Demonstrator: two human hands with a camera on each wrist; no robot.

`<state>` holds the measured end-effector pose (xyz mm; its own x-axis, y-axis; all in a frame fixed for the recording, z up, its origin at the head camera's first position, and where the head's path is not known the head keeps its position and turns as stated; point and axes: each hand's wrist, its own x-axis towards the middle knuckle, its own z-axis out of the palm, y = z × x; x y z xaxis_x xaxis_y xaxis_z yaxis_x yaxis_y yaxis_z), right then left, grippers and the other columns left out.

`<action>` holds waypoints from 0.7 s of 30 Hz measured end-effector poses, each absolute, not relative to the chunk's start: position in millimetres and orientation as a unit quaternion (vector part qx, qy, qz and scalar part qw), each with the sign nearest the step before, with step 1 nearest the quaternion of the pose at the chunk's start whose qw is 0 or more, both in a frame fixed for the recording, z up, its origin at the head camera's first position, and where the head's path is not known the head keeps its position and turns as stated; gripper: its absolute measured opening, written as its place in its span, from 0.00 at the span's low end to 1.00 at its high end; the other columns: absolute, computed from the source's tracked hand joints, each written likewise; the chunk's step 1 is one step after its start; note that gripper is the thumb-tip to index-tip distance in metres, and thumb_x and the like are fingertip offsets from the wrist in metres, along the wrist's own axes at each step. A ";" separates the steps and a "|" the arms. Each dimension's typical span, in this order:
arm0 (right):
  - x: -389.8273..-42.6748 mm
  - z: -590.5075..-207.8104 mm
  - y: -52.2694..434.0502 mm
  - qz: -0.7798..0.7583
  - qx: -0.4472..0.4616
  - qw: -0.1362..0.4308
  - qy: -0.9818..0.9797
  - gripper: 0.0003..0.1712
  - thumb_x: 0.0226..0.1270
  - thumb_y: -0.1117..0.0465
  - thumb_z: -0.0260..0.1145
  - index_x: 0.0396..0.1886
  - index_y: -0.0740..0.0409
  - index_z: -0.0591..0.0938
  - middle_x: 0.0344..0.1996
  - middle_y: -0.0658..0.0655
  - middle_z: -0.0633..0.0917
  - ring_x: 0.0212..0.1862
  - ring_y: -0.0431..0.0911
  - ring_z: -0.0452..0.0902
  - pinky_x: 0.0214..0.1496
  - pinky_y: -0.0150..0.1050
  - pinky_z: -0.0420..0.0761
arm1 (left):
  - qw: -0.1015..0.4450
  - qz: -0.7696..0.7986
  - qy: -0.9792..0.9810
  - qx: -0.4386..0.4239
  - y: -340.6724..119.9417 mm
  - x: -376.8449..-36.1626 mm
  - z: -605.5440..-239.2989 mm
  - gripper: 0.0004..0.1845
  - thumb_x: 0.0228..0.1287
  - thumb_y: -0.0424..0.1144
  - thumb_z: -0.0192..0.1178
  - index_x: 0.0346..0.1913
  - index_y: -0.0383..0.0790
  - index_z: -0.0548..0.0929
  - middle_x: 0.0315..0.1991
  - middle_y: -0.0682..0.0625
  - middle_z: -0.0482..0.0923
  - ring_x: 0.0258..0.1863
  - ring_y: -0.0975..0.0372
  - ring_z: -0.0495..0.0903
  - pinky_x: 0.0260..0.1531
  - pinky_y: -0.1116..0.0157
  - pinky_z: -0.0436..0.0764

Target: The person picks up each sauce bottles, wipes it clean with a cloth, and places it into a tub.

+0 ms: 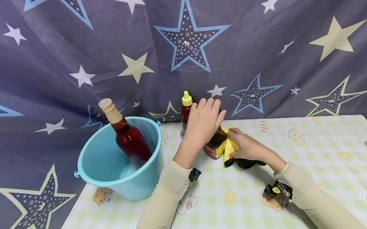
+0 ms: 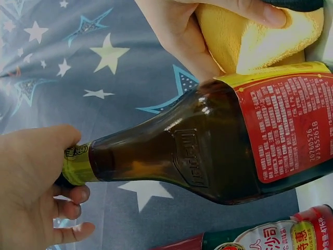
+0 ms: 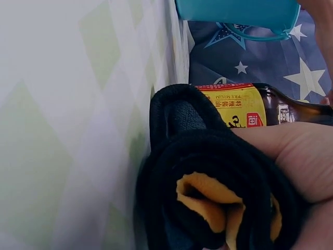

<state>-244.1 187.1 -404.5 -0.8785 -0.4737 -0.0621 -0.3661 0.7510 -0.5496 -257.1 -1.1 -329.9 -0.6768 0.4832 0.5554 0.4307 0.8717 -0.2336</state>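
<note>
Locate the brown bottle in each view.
Head: brown bottle at table centre, between both hands.
Left wrist: it lies across the frame, the left hand gripping its neck.
Right wrist: upper right, behind the cloth.
Shared landmark: the bottle's yellow-edged label.

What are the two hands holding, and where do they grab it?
The left hand grips the brown bottle by its neck, just at the cap. The right hand holds a yellow-and-black cloth bunched in its fingers, pressed against the bottle's side.
</note>
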 end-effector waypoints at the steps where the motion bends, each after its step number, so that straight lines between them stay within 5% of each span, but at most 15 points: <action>1: -244.4 -403.9 187.5 -0.271 -0.225 0.099 0.930 0.40 0.64 0.64 0.72 0.72 0.73 0.67 0.76 0.76 0.57 0.71 0.72 0.65 0.66 0.63 0.73 | 0.315 0.043 -0.915 -0.249 -0.5 -257.0 -329.2 0.20 0.81 0.57 0.43 0.53 0.45 0.77 0.47 0.52 0.81 0.46 0.57 0.78 0.45 0.59 0.77; 21: -241.0 -400.9 183.7 -0.265 -0.236 0.100 0.930 0.41 0.64 0.62 0.73 0.72 0.73 0.66 0.75 0.78 0.58 0.68 0.74 0.67 0.63 0.64 0.74 | 0.255 0.095 -0.934 -0.230 2.2 -251.9 -319.9 0.21 0.81 0.57 0.43 0.52 0.42 0.73 0.40 0.50 0.80 0.38 0.59 0.81 0.37 0.64 0.81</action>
